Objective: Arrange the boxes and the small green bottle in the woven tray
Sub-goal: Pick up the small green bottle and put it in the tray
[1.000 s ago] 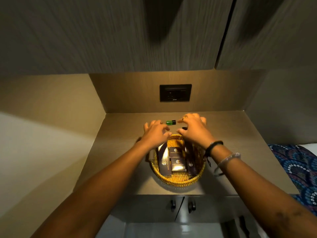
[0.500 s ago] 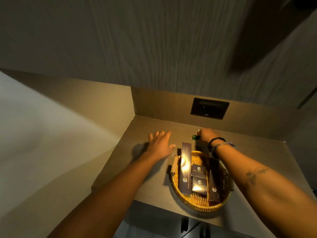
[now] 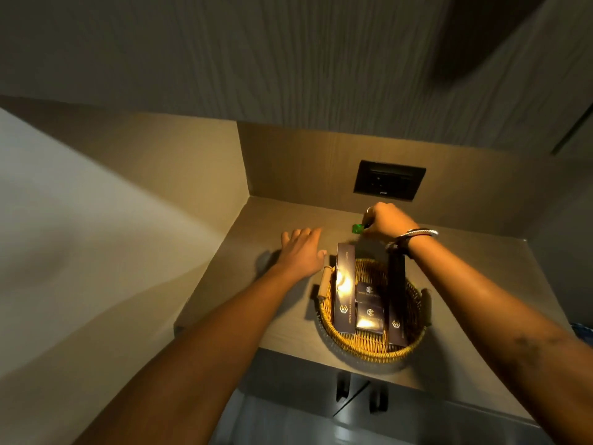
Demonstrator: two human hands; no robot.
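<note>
Right hand (image 3: 386,220) curled closed over the small green bottle (image 3: 356,228), gripping it at the far side of the counter (image 3: 481,284), behind the woven tray (image 3: 369,346); only the green end of the bottle showing at the left edge of the fist, low over the surface — whether touching the counter cannot be told. Silver bangle (image 3: 420,233) and dark band (image 3: 399,247) on that wrist. Left hand (image 3: 303,252) spread flat and empty, palm down, fingers extended on or just above the counter, just left of the tray's far rim, holding nothing.

Inside the woven tray, four dark boxes with gold logos: long box (image 3: 345,287) along the left side, its far end jutting up over the rim near the left thumb; second long box (image 3: 397,300) along the right side, dim and partly shadowed under the right wrist; between them two small boxes, far small box (image 3: 368,293) and near small box (image 3: 369,317), set one behind the other and touching. Small handle (image 3: 323,281) on the tray's left edge.

Tray placed near the front edge of the counter. Black wall socket (image 3: 389,179) on the back panel just above the right hand. Dark cabinet handles (image 3: 357,395) below the counter's front edge. Wood-grain cabinet (image 3: 288,59) overhead.
</note>
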